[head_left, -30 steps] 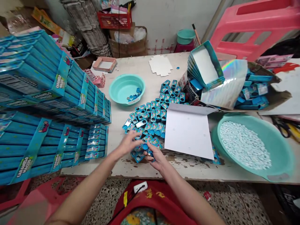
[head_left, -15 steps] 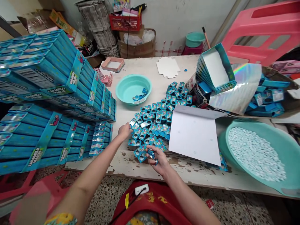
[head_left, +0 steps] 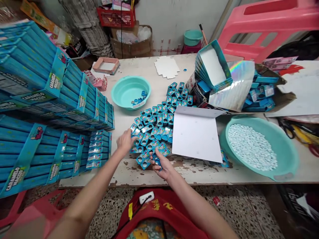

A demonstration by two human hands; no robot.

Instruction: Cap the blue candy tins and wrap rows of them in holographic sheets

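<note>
My left hand (head_left: pixel 126 141) is closed, its fingertips pinched at the left edge of a cluster of small blue boxes (head_left: pixel 152 144) with round openings. What it pinches is mostly hidden; a bit of blue shows at the fingertips. Palm up, my right hand (head_left: pixel 163 166) curls around several small round blue discs (head_left: pixel 157 161), just over the near edge of the cluster. Some boxes show a dark hole, others a blue disc in it. More loose discs (head_left: pixel 141 98) lie in a turquoise basin (head_left: pixel 118 96) behind the boxes.
Stacked blue display cartons (head_left: pixel 72 96) rise at the left. A white card sheet (head_left: pixel 196 136) lies against the cluster's right side. Farther right are a large basin (head_left: pixel 286 162) of pale sweets (head_left: pixel 251 146) and an open carton of blue packs (head_left: pixel 264 94). A pink chair (head_left: pixel 256 25) stands behind.
The view has shifted right, so everything sits farther left in it. Both hands stay by the same boxes, my left at the edge and my right still holding the discs.
</note>
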